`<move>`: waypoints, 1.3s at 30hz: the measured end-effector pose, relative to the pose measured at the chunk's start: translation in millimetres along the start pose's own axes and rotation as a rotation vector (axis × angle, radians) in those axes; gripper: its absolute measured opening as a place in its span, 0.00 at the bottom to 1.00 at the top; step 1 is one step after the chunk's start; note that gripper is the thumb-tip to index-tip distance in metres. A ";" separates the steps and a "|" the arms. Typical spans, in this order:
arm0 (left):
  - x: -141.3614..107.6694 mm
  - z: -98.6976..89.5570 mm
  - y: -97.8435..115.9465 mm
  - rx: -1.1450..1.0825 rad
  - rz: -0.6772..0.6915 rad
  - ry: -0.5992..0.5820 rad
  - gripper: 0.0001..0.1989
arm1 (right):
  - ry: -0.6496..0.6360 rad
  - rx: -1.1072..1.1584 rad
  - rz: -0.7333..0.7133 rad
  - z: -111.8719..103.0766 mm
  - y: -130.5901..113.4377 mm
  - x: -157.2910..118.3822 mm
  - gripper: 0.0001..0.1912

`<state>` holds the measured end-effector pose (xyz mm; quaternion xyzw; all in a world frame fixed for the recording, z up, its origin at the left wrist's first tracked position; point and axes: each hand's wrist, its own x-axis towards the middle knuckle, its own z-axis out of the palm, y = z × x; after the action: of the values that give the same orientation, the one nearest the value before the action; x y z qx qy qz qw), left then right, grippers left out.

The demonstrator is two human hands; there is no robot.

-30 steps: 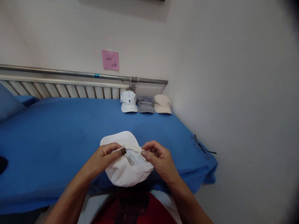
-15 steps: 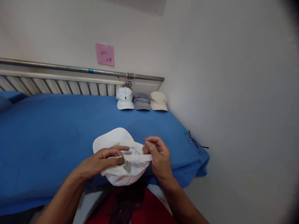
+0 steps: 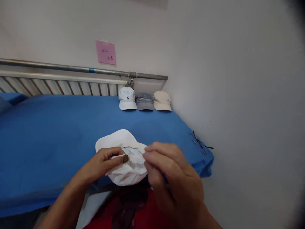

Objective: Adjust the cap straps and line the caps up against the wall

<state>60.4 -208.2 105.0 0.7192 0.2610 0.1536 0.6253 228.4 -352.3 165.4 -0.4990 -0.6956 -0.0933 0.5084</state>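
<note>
A white baseball cap [image 3: 126,178] is tilted with its inside facing me and its brim pointing up and left, above the bed's near edge. My left hand [image 3: 102,163] is closed on the cap's left side, thumb and fingers pinching the back strap beside a small brownish-gold buckle [image 3: 125,158]. My right hand [image 3: 176,178] is raised nearer the camera and smeared by motion. Its fingers are drawn together at the cap's right edge, hiding what is between them.
Against the wall, a white cap with a dark logo [image 3: 127,98], a grey cap [image 3: 145,101] and a beige cap [image 3: 162,101] stand in a row on the blue bed cover [image 3: 59,133]. Glasses [image 3: 200,142] lie at the right edge. Behind run a radiator [image 3: 78,87] and a metal pipe [image 3: 66,68].
My right hand has come up closer to the camera and now covers the cap's right edge. My left fingers, stretched before, have closed down on the strap by the buckle.
</note>
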 end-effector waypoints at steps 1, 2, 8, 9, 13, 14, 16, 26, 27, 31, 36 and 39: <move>-0.5 0.4 1.9 0.023 0.022 0.012 0.18 | -0.084 0.076 0.018 -1.2 -6.6 2.0 0.17; -1.0 0.7 3.2 0.040 0.040 0.023 0.18 | -0.182 0.126 0.066 0.2 -9.5 2.9 0.17; -1.7 1.2 -0.5 -0.006 0.044 -0.003 0.17 | -0.557 0.126 0.432 34.3 23.3 -3.2 0.18; -1.7 1.3 -1.6 -0.015 0.035 -0.012 0.17 | -0.582 0.144 0.460 38.0 29.1 -3.7 0.18; -1.7 1.5 -3.9 -0.043 -0.004 -0.034 0.19 | -0.607 0.231 0.564 41.7 40.9 -4.2 0.11; -1.7 1.3 -4.4 -0.055 -0.013 -0.041 0.19 | -0.598 0.256 0.598 41.1 42.5 -4.6 0.09; -1.8 0.2 -5.9 -0.090 -0.017 -0.039 0.18 | -0.554 0.339 0.691 39.3 45.5 -6.3 0.07; -2.5 -4.8 -22.7 -0.341 -0.066 0.014 0.15 | -0.469 0.806 1.002 37.8 52.0 -9.9 0.05; -2.6 -4.1 -23.0 -0.361 -0.078 0.021 0.16 | -0.472 0.819 1.005 39.0 52.1 -9.8 0.05; -2.4 -1.7 -21.9 -0.425 -0.123 0.056 0.17 | -0.473 0.875 1.013 43.2 50.7 -8.8 0.04; -0.9 -0.5 -23.5 -0.470 -0.123 0.001 0.15 | -0.494 0.923 1.009 47.3 48.5 -9.2 0.04; 0.1 0.5 -26.0 -0.471 -0.103 -0.017 0.14 | -0.486 0.959 0.998 49.1 49.3 -10.9 0.03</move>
<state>56.0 -206.4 79.4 0.5406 0.2492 0.1721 0.7849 237.0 -303.6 115.3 -0.4858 -0.4433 0.5771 0.4842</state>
